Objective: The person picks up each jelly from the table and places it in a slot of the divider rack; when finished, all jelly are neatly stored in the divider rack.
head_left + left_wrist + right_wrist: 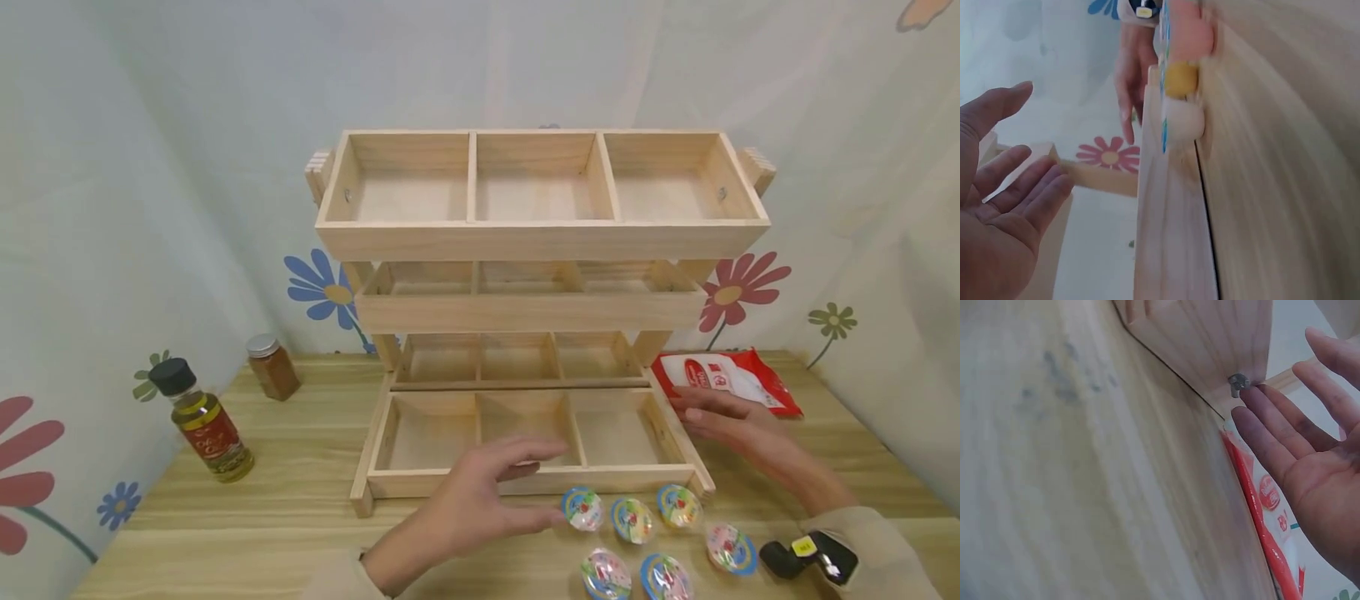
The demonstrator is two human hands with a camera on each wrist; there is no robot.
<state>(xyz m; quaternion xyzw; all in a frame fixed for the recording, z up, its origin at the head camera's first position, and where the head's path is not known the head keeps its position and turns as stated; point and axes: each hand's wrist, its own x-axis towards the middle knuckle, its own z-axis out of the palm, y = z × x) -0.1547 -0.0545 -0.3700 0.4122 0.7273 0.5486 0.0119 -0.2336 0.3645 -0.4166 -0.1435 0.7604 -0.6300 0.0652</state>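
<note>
My left hand (480, 500) hovers before the bottom tier of a wooden shelf rack (543, 242), thumb and fingers spread and nothing between them. Its thumb tip is close to a small sealed jelly cup (582, 508), one of several on the table; whether they touch I cannot tell. In the left wrist view, the palm (1000, 244) is bare. At the rack's lower right side is my right hand (731, 417), fingers extended, in front of a red and white plastic bag (757, 383). The right wrist view shows its fingertips beside a metal bolt (1239, 382) on the rack.
On the left of the wooden table (300, 467) stand an oil bottle (213, 433) with a black cap and a jar (273, 368) of brown contents. A flower-patterned curtain (187, 208) hangs behind the rack. Each rack tier is split into three compartments.
</note>
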